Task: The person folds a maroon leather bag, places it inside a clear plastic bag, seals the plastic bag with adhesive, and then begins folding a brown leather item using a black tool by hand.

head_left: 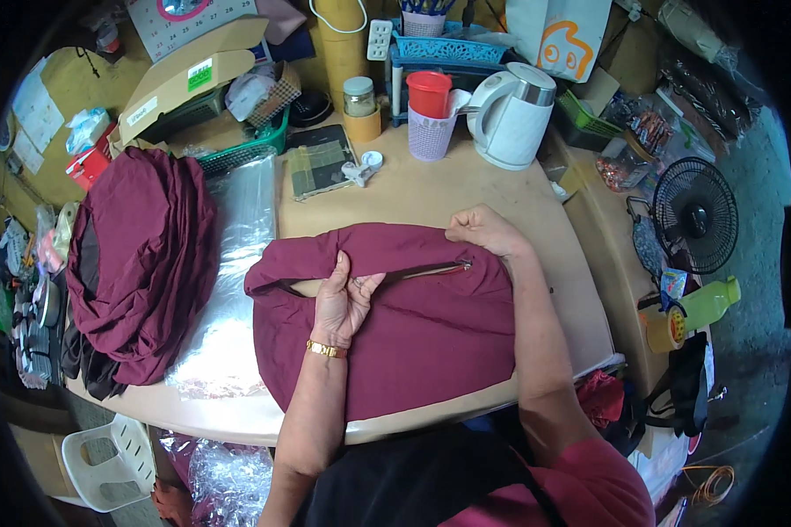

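A maroon fabric piece (431,351) with a long slit across its upper part lies flat on the table in front of me. At the slit's right end, a zipper (453,268) shows a small metal pull. My left hand (344,307) grips the slit's edge, thumb laid over the cloth above it, and a gold bracelet (326,350) circles that wrist. At the far right corner, the fingers of my right hand (490,231) are closed, pinching the fabric's top edge. What lies under the cloth is hidden.
Left of the fabric lie clear plastic sleeves (224,325) and a heap of maroon cloth (145,263). Along the back stand a glass jar (359,97), a lilac cup (431,133) and a white electric kettle (512,114). A black fan (694,215) is at the right.
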A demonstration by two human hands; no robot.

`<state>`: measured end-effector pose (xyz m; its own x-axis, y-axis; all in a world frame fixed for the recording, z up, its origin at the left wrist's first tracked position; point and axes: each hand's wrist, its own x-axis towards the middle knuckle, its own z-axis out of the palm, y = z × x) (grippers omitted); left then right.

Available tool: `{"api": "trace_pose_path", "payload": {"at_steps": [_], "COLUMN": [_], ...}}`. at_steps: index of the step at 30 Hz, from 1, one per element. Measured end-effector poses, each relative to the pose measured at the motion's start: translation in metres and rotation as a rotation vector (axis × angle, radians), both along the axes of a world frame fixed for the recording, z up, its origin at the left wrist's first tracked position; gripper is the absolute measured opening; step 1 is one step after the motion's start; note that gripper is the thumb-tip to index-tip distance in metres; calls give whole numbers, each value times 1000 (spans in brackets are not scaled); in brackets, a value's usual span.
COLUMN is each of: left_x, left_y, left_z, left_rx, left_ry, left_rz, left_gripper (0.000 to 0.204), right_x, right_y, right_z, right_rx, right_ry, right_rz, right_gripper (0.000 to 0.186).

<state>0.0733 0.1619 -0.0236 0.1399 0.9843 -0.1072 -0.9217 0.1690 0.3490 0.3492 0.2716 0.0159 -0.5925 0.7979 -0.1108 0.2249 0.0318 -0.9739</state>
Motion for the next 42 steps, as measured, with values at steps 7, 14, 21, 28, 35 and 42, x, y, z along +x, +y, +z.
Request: {"api": "trace_pose_path", "payload": {"at_steps": [7,14,21,28,35,42], "left_x": [55,99,90,80,80,85], "left_y": [-13,2,-3,-9,-12,-15], "left_z": [15,21,8,21,25,21], "left_rx": [150,111,191,154,58,-4], "left_ry": [736,915,675,634,712,857], "left_rz": [-255,-155,-174,-267,-176,-94], "left_gripper": [45,43,37,38,46,37], "right_x": [-16,-24,-27,-23,-31,-37], "right_y": [-16,-32,-35,-33,-41,-45], "right_z": [0,13,11,7,15,19], "right_rx": [148,280,239,222,236,248], "right_ry": [26,2,81,121,0,-81], "right_rz": [-190,-135,-132,-73,-108,-104], "right_gripper": [16,17,22,18,16,15]}}
